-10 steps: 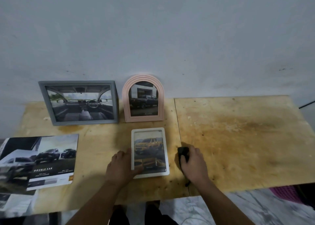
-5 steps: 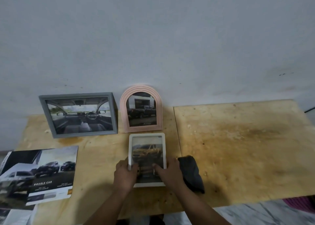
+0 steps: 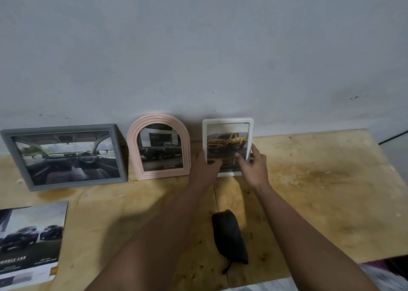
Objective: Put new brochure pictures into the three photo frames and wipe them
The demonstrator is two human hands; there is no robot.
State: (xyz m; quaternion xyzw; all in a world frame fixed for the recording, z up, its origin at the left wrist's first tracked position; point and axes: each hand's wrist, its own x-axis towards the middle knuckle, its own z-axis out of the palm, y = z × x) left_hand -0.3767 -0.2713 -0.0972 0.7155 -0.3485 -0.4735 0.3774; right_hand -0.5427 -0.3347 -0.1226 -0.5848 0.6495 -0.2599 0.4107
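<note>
Against the grey wall (image 3: 198, 48), along the back edge of the plywood table (image 3: 320, 191), we now have three frames in a row. Largest first: the grey landscape frame (image 3: 64, 156) at left, with a dashboard picture; the pink arched frame (image 3: 159, 146) in the middle, with a dark pickup; and the white frame (image 3: 228, 146) at right, with a yellow pickup. All three look upright or leaning back toward the wall.

What has changed: a second ago the white frame lay flat near the front edge, between our hands. Now it stands at the back, just beside the pink one. We still hold it. Our left hand (image 3: 204, 167) grips its lower left edge, thumb across the glass. Our right hand (image 3: 254, 167) grips the lower right edge, fingers curled behind, thumb on the front. Whether its base already rests on the table we cannot tell; the hands hide it.

The brochure (image 3: 28, 242) lies at front left, untouched. The black cloth (image 3: 229, 237), under our right hand a second ago, now lies loose near the front edge, between our forearms.

Our judgement: all three frames carry pictures and the cloth is put down, so this is likely the last placement. One worry is the frame tipping when we let go.
</note>
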